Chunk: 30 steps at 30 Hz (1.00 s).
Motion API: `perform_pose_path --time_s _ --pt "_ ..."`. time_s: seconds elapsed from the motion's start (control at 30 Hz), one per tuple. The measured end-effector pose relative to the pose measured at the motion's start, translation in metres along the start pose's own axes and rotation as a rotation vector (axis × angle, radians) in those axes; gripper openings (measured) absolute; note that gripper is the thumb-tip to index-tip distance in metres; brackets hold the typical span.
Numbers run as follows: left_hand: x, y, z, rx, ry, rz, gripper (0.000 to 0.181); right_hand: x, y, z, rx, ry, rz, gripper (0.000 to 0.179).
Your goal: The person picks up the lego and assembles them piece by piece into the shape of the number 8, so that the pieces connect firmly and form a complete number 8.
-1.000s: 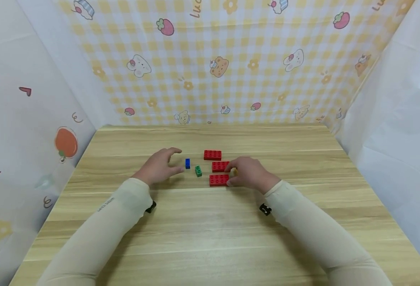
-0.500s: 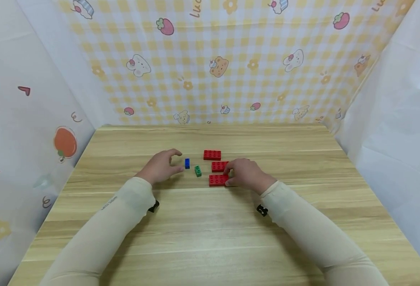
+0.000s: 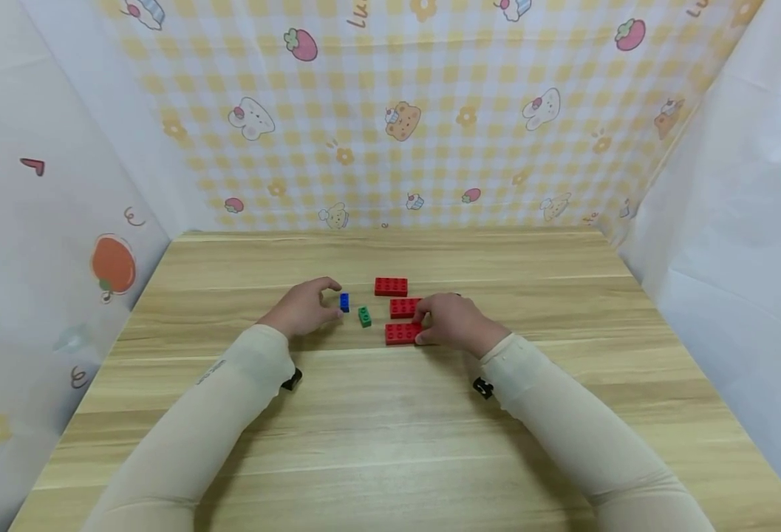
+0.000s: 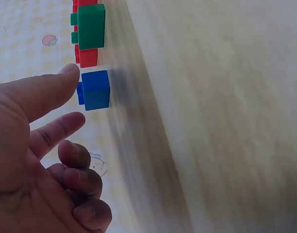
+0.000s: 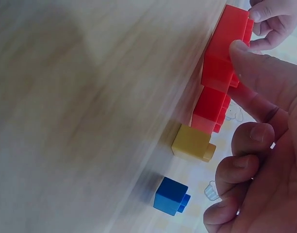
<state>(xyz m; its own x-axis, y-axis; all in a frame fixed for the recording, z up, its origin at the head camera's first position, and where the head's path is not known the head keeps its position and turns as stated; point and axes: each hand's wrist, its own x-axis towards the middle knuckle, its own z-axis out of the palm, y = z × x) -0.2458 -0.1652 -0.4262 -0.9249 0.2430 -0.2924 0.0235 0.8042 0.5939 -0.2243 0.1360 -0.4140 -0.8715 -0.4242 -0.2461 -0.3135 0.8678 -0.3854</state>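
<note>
In the head view, my left hand [image 3: 305, 307] is beside a small blue brick [image 3: 344, 302], thumb and index finger spread at its left side. The left wrist view shows the thumb tip close to that blue brick [image 4: 96, 91], the other fingers curled and holding nothing. A small green brick [image 3: 364, 316] lies just right of it. My right hand [image 3: 458, 323] pinches the right end of the nearest red brick [image 3: 400, 334], which lies on the table. The right wrist view shows the thumb on this red brick [image 5: 221, 53]; the index finger is partly hidden behind it.
Two more red bricks, the middle one [image 3: 401, 307] and the far one [image 3: 391, 287], lie behind the held brick. Beyond my right hand, a yellow brick [image 5: 191, 142] and another blue brick [image 5: 171, 196] sit on the wooden table [image 3: 377, 443]. A patterned cloth [image 3: 470, 148] hangs behind.
My left hand has shifted slightly right, closer to the small blue brick. The right hand stays at the nearest red brick, its fingers a little farther over it. The head view has turned slightly.
</note>
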Motion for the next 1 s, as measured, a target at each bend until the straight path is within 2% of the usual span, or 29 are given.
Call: perform_pose_path --time_s 0.2,0.47,1.0 --pt "0.004 0.006 0.001 0.006 0.002 -0.016 0.054 0.0 0.001 0.0 0.0 0.009 -0.013 0.022" --pt "0.008 0.006 0.003 0.007 0.0 -0.037 0.047 -0.001 -0.001 -0.001 0.015 0.002 -0.014 0.021" --pt "0.012 0.009 0.008 0.056 0.003 0.006 0.039 0.001 -0.002 -0.002 0.001 -0.015 0.012 0.019"
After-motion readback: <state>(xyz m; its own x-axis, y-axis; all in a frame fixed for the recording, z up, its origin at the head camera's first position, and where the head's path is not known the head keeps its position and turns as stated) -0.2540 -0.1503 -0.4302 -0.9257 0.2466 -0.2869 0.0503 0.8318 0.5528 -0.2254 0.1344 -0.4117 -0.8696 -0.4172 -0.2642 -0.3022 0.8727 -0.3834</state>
